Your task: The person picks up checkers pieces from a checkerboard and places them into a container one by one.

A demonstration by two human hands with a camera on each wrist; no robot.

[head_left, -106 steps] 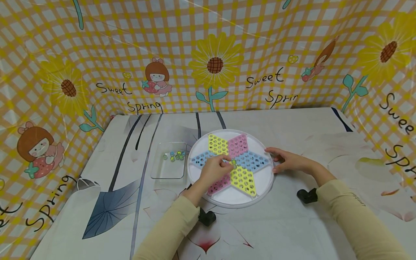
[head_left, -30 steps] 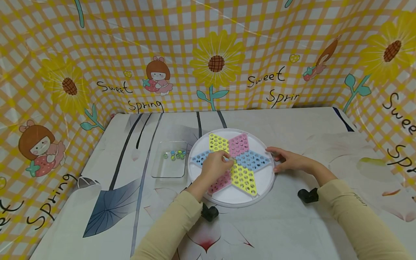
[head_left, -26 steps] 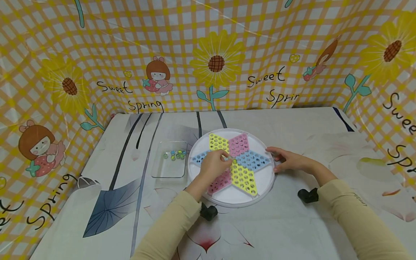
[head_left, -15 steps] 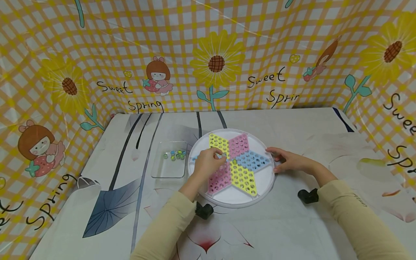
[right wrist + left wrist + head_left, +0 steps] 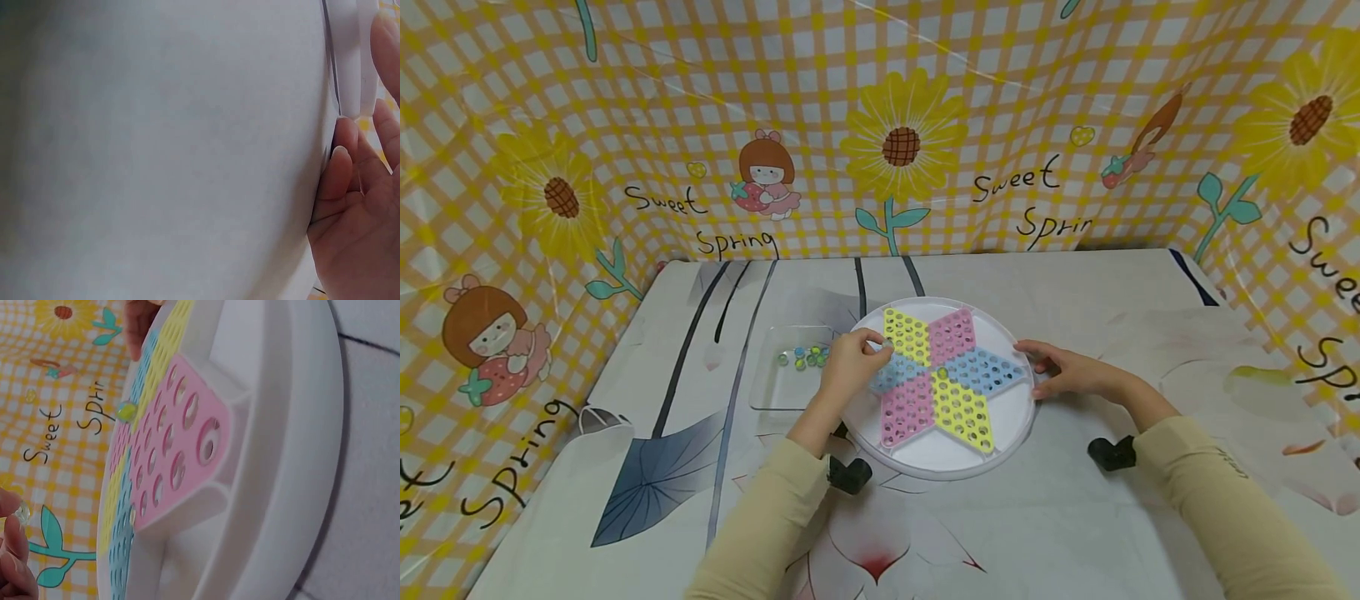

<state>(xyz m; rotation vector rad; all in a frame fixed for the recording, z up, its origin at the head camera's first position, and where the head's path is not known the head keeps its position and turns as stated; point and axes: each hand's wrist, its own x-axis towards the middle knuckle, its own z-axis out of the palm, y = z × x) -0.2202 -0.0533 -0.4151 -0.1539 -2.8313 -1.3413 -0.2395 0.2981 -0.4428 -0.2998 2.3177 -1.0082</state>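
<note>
My left hand (image 5: 852,363) is above the left part of the round Chinese checkers board (image 5: 1015,425), near the clear tray. Its thumb and forefinger pinch a pale clear marble (image 5: 23,514), plainest in the left wrist view. A yellow-green marble (image 5: 942,373) sits near the middle of the board's coloured star. My right hand (image 5: 1067,372) touches the right rim with thumb and fingertips, its fingers relaxed. In the right wrist view, the fingers (image 5: 337,175) lie against the white rim, some loosely bent. Part of the blue left point is hidden behind my left hand.
Left of the board stands a clear square tray (image 5: 763,396) with several marbles (image 5: 811,358). A white folded thing (image 5: 604,421) lies at the table's left edge. Patterned cloth (image 5: 820,108) walls the table's back and sides.
My left hand has moved left from the board's middle toward the tray side, carrying the clear marble. The yellow-green marble at the middle shows more fully. My right hand stays at the rim.
</note>
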